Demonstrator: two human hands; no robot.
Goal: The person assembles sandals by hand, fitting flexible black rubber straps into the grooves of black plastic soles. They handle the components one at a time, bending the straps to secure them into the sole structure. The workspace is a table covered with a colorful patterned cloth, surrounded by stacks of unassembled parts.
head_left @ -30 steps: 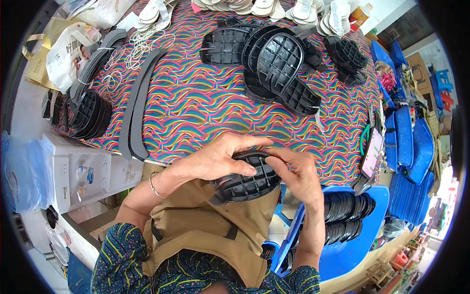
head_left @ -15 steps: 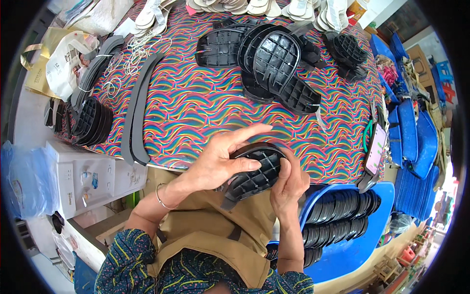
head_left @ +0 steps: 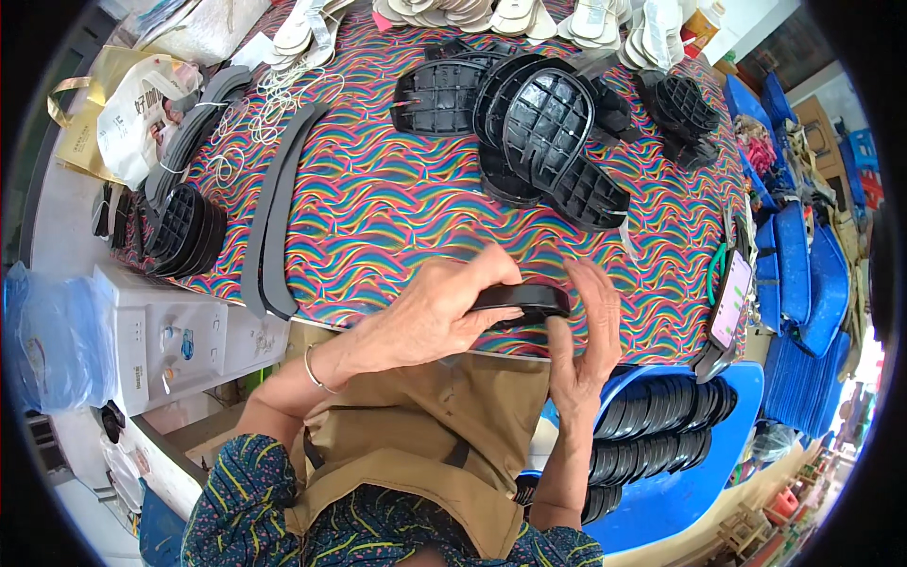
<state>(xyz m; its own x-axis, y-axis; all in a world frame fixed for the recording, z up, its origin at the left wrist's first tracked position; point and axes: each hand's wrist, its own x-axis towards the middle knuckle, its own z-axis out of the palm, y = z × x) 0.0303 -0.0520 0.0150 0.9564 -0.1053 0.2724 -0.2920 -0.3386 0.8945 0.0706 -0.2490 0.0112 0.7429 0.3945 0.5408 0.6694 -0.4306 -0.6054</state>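
A black shoe sole (head_left: 534, 300) is held between my two hands above the table's near edge, tipped so its smooth outer rim faces me. Most of its gridded inner side is out of sight. My left hand (head_left: 449, 307) grips one end, with the thumb below and the fingers over the top. At the other end, my right hand (head_left: 588, 326) curves round the sole, its thumb against the lower side and its fingers raised beyond the edge. Farther back on the table lies a pile of similar black soles (head_left: 548, 123).
Two dark grey curved strips (head_left: 274, 217) lie at left, near stacked soles (head_left: 184, 231) and tangled string (head_left: 274, 104). Pale insoles (head_left: 439, 11) line the back. A phone (head_left: 729, 298) rests at the right edge. Below it, a blue tub (head_left: 727, 454) holds rows of black soles.
The sole has been tilted, so its gridded face has turned from view and the outer rim shows. Both hands shifted slightly; the right-hand fingers have straightened upward.
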